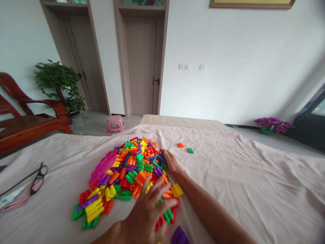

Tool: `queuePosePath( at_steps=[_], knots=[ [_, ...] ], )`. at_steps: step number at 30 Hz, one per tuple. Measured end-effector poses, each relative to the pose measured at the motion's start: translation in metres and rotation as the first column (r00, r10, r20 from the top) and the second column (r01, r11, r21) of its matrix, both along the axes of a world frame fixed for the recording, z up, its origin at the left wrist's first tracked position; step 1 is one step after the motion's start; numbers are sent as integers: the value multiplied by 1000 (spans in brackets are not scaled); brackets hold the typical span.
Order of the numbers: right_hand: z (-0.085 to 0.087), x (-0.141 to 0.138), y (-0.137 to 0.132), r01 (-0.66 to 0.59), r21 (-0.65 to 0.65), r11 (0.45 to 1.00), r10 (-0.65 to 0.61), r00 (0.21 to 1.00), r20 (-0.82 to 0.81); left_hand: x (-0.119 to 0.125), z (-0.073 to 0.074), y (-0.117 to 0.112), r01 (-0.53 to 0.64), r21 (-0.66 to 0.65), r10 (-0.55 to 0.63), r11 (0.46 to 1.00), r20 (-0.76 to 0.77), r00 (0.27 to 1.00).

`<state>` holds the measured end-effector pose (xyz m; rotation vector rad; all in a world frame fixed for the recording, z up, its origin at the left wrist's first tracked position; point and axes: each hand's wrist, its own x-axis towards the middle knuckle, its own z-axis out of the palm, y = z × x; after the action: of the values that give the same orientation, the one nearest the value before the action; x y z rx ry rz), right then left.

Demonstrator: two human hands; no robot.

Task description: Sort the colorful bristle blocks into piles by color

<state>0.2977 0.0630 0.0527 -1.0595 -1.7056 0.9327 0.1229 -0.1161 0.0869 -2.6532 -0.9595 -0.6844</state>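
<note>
A heap of small plastic building pieces (132,169) in orange, yellow, green, purple and red lies on a pale pink bedsheet (241,183). My left hand (148,211) rests flat on the near side of the heap, fingers spread over the pieces. At the heap's right edge my right hand (171,162) touches the pieces beside a teal square frame (158,161); its fingertips are hidden among them. A pink flower-shaped disc (104,166) sits on the heap's left side. Two stray pieces, one orange (180,145) and one green (190,150), lie apart to the right.
Glasses (38,178) and a pink pouch lie at the sheet's left edge. A purple piece (179,236) sits near the bottom. Beyond the bed stand a pink stool (115,123), a red wooden chair (27,118), a potted plant (61,84) and two closed doors.
</note>
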Motion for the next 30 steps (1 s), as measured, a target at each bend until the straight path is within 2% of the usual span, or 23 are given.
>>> queuePosePath(
  at_steps=[1,3,5,6,8,10,13,16,19,22,24,26,28,29,30],
  knots=[
    [-1,0,0,-8,4,1000,8,1000,-14,10,-7,-8,133,68,-131,989,-43,991],
    [-3,0,1,-15,7,1000,15,999,-45,29,-22,-16,234,197,-227,952,-56,972],
    [-5,0,3,-19,8,1000,19,999,-47,41,-31,-14,278,223,-269,934,-71,961],
    [-5,0,3,-24,5,1000,24,999,-46,43,-30,-10,293,197,-279,936,-95,955],
    [-5,1,4,-37,-4,999,37,998,-47,41,-22,2,277,103,-261,955,-146,954],
    [-3,1,5,-34,-18,999,33,998,-51,33,-9,17,210,25,-203,977,-178,963],
    [-2,2,7,-11,-25,1000,10,999,-44,19,4,41,127,-24,-129,992,-185,974],
    [-5,2,11,25,-11,1000,-26,998,-64,11,2,62,83,-56,-91,995,-171,981],
    [-11,3,15,40,0,999,-40,995,-94,7,-1,72,7,-94,-16,995,-95,995],
    [-13,5,15,77,119,990,-75,997,-28,0,7,70,45,-173,-40,984,31,999],
    [-11,8,14,85,215,973,-104,992,76,-11,20,66,95,-220,-69,971,123,990],
    [-8,12,12,89,246,965,-141,969,202,-31,35,63,79,-249,-23,965,218,976],
    [-5,15,11,118,238,964,-189,933,305,-62,49,66,-24,-262,112,965,327,938],
    [-4,16,11,137,228,964,-210,918,335,-81,54,69,-108,-267,216,958,416,883],
    [-3,17,12,152,214,965,-221,912,347,-101,56,73,-196,-296,329,935,510,795]
  ],
)
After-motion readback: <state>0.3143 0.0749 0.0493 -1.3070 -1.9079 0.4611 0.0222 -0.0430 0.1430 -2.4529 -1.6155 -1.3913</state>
